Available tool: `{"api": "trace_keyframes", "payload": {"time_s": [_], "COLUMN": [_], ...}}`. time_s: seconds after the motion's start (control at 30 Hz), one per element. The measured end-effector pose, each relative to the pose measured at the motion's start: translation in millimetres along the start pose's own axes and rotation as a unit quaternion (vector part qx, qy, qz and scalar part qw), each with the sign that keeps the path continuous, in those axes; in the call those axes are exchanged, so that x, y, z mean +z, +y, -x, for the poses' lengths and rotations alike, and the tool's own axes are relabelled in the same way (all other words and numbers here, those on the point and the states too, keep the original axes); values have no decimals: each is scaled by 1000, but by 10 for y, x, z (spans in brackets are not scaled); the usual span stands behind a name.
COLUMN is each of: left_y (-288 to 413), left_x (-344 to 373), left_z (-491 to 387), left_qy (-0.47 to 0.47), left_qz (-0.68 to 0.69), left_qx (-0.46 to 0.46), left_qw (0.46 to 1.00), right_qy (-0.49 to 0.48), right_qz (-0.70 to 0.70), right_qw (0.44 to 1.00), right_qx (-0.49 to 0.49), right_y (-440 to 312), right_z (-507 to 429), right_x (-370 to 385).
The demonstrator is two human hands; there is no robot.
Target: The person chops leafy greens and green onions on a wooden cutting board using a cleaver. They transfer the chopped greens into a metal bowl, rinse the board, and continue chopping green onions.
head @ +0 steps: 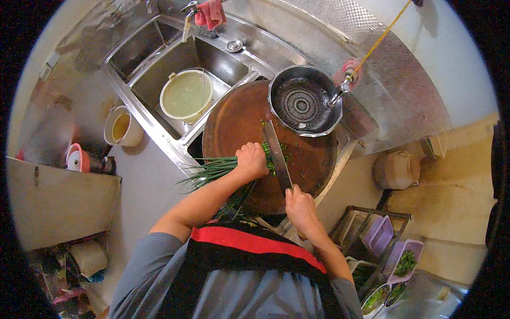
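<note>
My left hand (252, 160) is closed around a bunch of long green onions or chives (217, 169), whose dark green ends stick out to the left and hang down over the edge of a round brown chopping block (239, 115). In my right hand (301, 206) is the handle end of a cleaver (278, 155). Its broad blade stands just right of my left hand, against the cut end of the bunch. Small chopped green bits (287, 150) lie around the blade. A dark round pan (301, 99) rests at the block's upper right, with a small pale bit in it.
Beyond the block to the left is a steel double sink (143, 105) holding a bucket of cloudy water (186, 95). A white bucket (127, 129) stands left of it. At lower right are a rack (358, 223) and a purple basket of greens (404, 261). A yellow cord (382, 38) hangs at upper right.
</note>
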State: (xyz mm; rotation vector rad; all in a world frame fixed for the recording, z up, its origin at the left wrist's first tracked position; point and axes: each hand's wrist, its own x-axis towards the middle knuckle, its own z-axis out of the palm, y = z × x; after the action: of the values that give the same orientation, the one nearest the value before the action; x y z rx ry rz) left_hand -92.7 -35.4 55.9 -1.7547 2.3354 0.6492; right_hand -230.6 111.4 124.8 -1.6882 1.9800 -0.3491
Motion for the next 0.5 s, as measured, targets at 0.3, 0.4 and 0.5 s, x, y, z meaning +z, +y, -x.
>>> {"api": "trace_keyframes", "payload": {"time_s": [0.3,0.4,0.5], "left_y": [-14,20,-32], "left_x": [128,105,87], "left_z": [22,9,41], "left_qy": [22,41,49], "left_qz": [-37,-38,-12], "left_qx": [-8,8,-2], "left_qw": [999,998,999], "right_qy": [-63,-28,-46], "right_qz": [-30,1,-45], "right_qw": [998,1000,998], "right_qx": [7,-11,5], "right_y": [74,37,90], "right_z": [-548,-942,-961], "right_x": [245,411,398]}}
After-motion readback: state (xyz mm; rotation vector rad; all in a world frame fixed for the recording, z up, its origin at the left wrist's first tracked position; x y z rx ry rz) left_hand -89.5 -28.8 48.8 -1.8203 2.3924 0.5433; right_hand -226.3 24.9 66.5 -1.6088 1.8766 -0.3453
